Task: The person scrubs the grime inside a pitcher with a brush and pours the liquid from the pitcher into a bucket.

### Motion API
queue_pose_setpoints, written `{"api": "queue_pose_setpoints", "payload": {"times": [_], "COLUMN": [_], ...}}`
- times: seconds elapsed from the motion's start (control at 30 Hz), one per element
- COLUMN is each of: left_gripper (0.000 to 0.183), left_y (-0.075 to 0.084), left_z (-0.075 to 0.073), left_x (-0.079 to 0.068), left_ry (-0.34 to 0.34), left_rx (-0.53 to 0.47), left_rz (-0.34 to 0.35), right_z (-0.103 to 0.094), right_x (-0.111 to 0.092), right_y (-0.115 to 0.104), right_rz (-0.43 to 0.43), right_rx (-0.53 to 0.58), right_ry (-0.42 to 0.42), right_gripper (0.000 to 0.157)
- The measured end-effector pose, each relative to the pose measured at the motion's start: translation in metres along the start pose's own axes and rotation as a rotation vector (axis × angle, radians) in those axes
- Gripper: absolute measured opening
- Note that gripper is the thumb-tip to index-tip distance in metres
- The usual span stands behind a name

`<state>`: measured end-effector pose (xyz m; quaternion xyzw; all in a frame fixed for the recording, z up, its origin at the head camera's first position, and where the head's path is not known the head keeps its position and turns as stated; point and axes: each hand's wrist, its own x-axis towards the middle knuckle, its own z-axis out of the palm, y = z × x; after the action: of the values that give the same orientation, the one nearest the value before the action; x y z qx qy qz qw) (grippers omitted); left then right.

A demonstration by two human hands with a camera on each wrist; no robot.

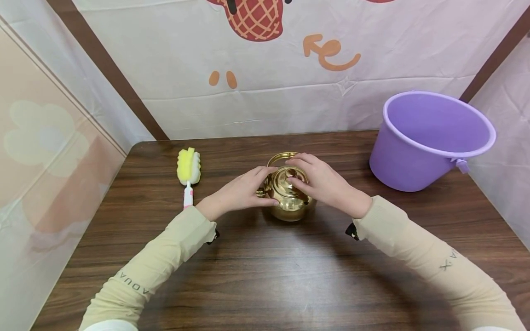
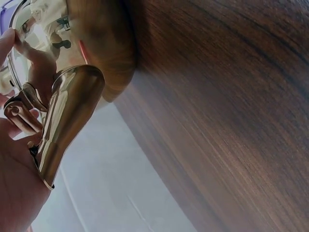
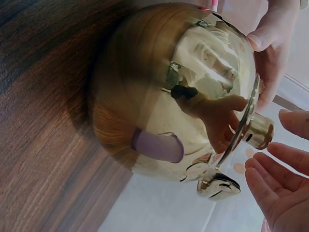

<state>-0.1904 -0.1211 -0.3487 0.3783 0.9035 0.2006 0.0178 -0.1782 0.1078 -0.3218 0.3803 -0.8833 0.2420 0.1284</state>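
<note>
A shiny gold teapot (image 1: 290,212) stands on the table, its lid (image 1: 285,188) on top. Its hoop handle (image 1: 281,155) leans to the far side. My left hand (image 1: 248,189) grips the pot's left side, thumb at the near wall and fingers beyond the spout (image 2: 72,111). Above the right side, my right hand (image 1: 325,184) reaches over the lid with fingers spread about the knob (image 3: 262,131). In the right wrist view a small gap shows between those fingertips (image 3: 277,150) and the knob.
A yellow and white sponge brush (image 1: 188,168) lies on the left of the dark wooden table (image 1: 265,285). At the back right stands a purple bucket (image 1: 406,161). A printed cloth (image 1: 186,115) hangs behind the table's far edge.
</note>
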Motion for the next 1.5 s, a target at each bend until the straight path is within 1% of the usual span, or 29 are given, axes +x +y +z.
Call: {"api": "queue_pose_setpoints", "payload": {"times": [0.17,0.47,0.83,1.07,1.5], "left_gripper": [0.076,0.076,0.077,0.076,0.076], "left_y": [0.000,0.000,-0.001,-0.001,-0.002], "left_z": [0.000,0.001,0.001,0.001,0.002], "left_x": [0.000,0.001,0.001,0.001,0.001], "left_ry": [-0.005,0.001,-0.004,0.004,0.007], "left_rx": [-0.016,-0.015,-0.015,-0.017,-0.017], "left_rz": [-0.005,0.000,-0.017,-0.012,-0.011], "right_z": [0.004,0.009,0.012,0.013,0.014], "right_x": [0.001,0.002,0.003,0.003,0.004], "right_y": [0.001,0.001,-0.001,-0.001,0.001], "right_rz": [-0.022,-0.022,-0.046,-0.062,-0.116], "right_rx": [0.005,0.020,0.031,0.033,0.021], "right_ry": [0.011,0.018,0.027,0.033,0.082], "right_gripper": [0.033,0.027,0.025,0.024,0.021]}}
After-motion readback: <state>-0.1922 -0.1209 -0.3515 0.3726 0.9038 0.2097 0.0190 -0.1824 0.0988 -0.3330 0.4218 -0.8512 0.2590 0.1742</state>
